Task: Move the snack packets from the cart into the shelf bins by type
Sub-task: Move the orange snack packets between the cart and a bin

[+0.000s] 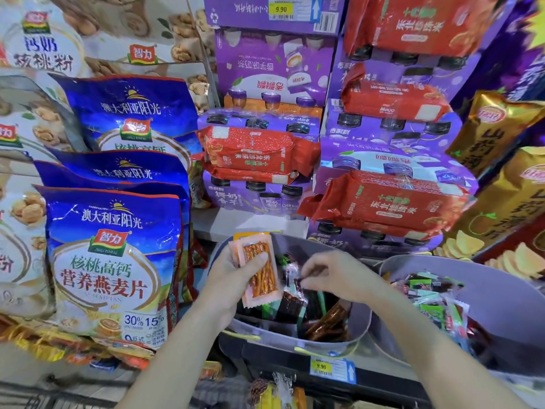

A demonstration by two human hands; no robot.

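My left hand (230, 276) grips a small stack of pink packets of orange snack sticks (261, 271), held upright over the left edge of a grey shelf bin (324, 345). My right hand (330, 274) hovers over the same bin and pinches a small dark packet (298, 283) between thumb and fingers. The bin holds several dark, green and brown snack packets (298, 308). A second grey bin (501, 293) on the right holds several mixed small packets (436, 302).
Blue oat-flake bags (115, 261) hang close on the left. Purple drink packs with red rice packets (392, 202) are stacked behind the bins. Gold chip bags (507, 184) stand at the right. A 9.90 price tag (331, 369) sits on the shelf edge below.
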